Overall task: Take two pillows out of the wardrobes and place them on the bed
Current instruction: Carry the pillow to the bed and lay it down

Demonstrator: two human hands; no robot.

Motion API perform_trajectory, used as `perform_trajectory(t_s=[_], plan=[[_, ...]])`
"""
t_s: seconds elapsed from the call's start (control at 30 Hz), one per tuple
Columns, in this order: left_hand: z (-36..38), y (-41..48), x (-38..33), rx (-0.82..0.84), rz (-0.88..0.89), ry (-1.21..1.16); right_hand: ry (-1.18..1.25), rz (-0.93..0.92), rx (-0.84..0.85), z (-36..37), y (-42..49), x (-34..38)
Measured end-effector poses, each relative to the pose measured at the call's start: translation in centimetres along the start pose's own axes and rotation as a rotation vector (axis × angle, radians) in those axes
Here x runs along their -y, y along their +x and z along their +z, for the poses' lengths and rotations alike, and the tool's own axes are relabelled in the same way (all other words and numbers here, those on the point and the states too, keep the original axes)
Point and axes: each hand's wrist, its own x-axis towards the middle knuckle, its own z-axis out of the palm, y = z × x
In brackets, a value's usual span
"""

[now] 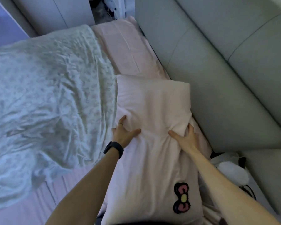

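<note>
A pale pink pillow [152, 101] with a pink and yellow bow patch near its front corner lies lengthwise on the bed [39, 200], next to the headboard. My left hand [122, 133], with a ring and a black wristband, presses flat on the pillow's left side, fingers spread. My right hand [186, 138] grips a fold of the pillow's right edge. A second pale pink pillow [125, 49] lies flat further along the bed, against the headboard.
A crumpled light floral duvet [47, 95] covers the left of the bed. A grey padded headboard [225, 70] runs along the right. White wardrobe doors [55, 12] stand at the far end. A black and white plush toy [230, 171] lies at the right.
</note>
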Motion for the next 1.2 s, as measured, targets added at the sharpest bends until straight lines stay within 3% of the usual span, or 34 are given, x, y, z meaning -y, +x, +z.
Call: perform_trajectory(t_s=[0.33, 0.67, 0.87, 0.97, 1.1, 1.2], plan=[[8.5, 7.6, -2.7, -0.155, -0.158, -0.13, -0.227, -0.132, 0.133, -3.6, 15.9, 3.6], [14.5, 19.3, -4.3, -0.234, -0.067, -0.22, -0.322, -0.239, 0.175, -2.9, 31.3, 6.4], [18.2, 21.2, -1.3, -0.296, -0.149, 0.223, -0.444, -0.26, 0.118, -0.3, 36.2, 3.6], [20.2, 19.7, -0.9, -0.366, 0.023, 0.426, -0.522, -0.311, 0.037, -0.4, 33.7, 0.2], [23.4, 19.5, -0.9, -0.296, 0.311, 0.559, -0.635, -0.657, 0.036, 0.1, 29.6, -3.6], [25.6, 19.0, 1.2, -0.209, 0.37, 0.678, -0.735, -0.559, 0.083, 0.1, 28.2, -7.6]])
